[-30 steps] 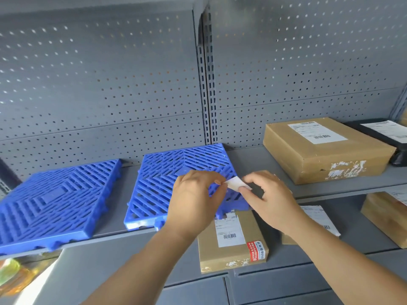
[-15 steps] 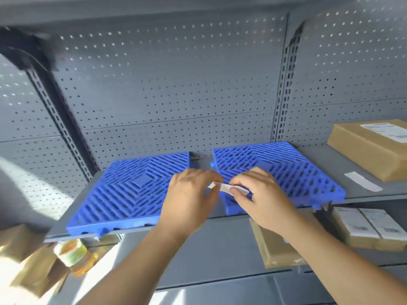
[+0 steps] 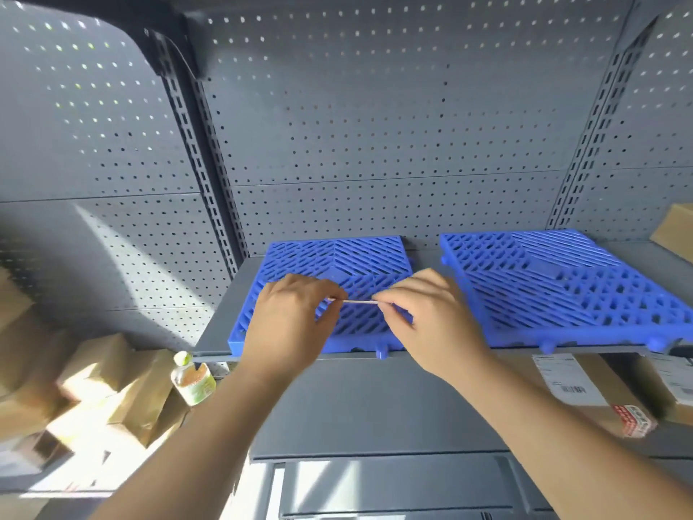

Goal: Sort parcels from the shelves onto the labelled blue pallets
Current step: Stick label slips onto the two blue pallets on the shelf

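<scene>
Two blue slatted pallets lie side by side on a grey shelf: the left pallet [image 3: 337, 264] and the right pallet [image 3: 562, 287]. Both my hands hover over the left pallet's front half. My left hand [image 3: 292, 320] and my right hand [image 3: 431, 317] each pinch one end of a thin white label strip [image 3: 358, 302], stretched flat between them just above the pallet. A brown parcel [image 3: 585, 392] with a white address label lies on the shelf below, at the right. Another brown parcel's corner [image 3: 675, 230] shows at the far right of the upper shelf.
Grey perforated back panels [image 3: 375, 125] and slotted uprights rise behind the shelf. Several brown boxes [image 3: 93, 388] and a small bottle [image 3: 193, 380] with a green label sit at the lower left. The grey shelf's front edge [image 3: 375, 356] runs under my wrists.
The view has swung left, so the pallets now sit centre and right. My hands moved from the right pallet's edge to above the left pallet and pulled the label strip out flat.
</scene>
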{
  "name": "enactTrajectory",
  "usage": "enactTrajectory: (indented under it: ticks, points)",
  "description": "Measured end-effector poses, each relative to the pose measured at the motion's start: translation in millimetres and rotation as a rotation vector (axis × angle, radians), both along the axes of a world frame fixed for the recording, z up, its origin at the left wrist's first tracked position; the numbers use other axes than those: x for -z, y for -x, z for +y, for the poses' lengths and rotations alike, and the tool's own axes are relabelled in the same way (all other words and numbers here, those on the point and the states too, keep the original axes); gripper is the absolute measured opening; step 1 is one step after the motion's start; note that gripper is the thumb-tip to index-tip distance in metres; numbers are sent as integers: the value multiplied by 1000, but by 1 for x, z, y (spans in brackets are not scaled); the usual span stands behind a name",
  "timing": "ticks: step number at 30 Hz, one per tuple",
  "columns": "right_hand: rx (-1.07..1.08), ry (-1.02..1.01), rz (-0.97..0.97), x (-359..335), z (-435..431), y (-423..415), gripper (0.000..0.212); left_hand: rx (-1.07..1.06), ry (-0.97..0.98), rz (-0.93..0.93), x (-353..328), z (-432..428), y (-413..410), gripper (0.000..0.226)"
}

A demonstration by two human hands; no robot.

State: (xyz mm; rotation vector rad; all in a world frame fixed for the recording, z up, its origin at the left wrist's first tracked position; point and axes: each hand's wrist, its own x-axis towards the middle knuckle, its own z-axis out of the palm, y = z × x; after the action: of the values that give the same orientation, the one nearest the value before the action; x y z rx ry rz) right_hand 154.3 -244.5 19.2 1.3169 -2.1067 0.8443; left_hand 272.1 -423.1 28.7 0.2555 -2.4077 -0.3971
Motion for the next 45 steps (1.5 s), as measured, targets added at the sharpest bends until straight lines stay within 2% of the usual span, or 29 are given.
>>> enactTrajectory:
  ticks: [7, 14, 21, 27, 36, 43, 45]
  points:
    - [16, -60, 54, 22, -34, -15, 8, -16, 159, -39, 19, -33, -17, 12]
    - [-22, -80, 75, 42, -38, -14, 9, 4, 183, -76, 33, -43, -21, 18]
    - [-39, -116, 73, 47, -33, -17, 10, 49, 116, -32, 43, -46, -25, 7]
    - [-12, -138, 83, 48, -29, -16, 17, 24, -1, -42, 47, -44, -26, 15]
    - [-9, -100, 93, 49, -26, -15, 9, -10, -27, -54, 45, -40, -27, 11]
    - [76, -70, 7, 43, -15, -10, 24, -49, -38, 11, 40, -30, -23, 6]
    - [91, -71, 2, 40, -9, -9, 25, -54, -35, 9, 37, -23, -19, 12]
